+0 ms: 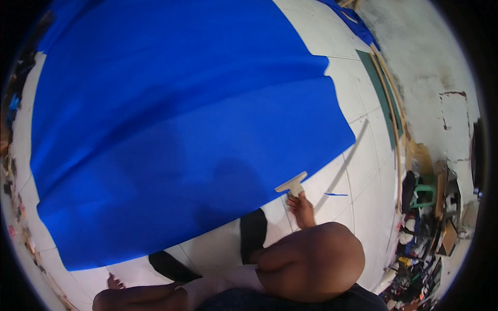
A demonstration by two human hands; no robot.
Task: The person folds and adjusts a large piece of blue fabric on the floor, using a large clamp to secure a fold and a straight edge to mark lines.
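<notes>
A large blue sheet (197,129) lies over the pale tiled floor, with a broad soft wrinkle running across it. My right hand (302,209) grips a wide flat-bladed scraper (292,184), whose pale blade rests at the sheet's near edge, toward the right. At lower left, my left hand (115,282) is just short of the sheet's near edge, mostly hidden behind my bent knee. Its visible fingers are apart, one stretched toward the sheet, and nothing shows in them.
Two black shapes, apparently my covered feet (253,236), stand at the sheet's near edge. A thin blue scrap (336,194) and a long grey strip (348,158) lie right of the scraper. Wooden strips (386,88) and clutter around a green stool (424,196) line the right wall.
</notes>
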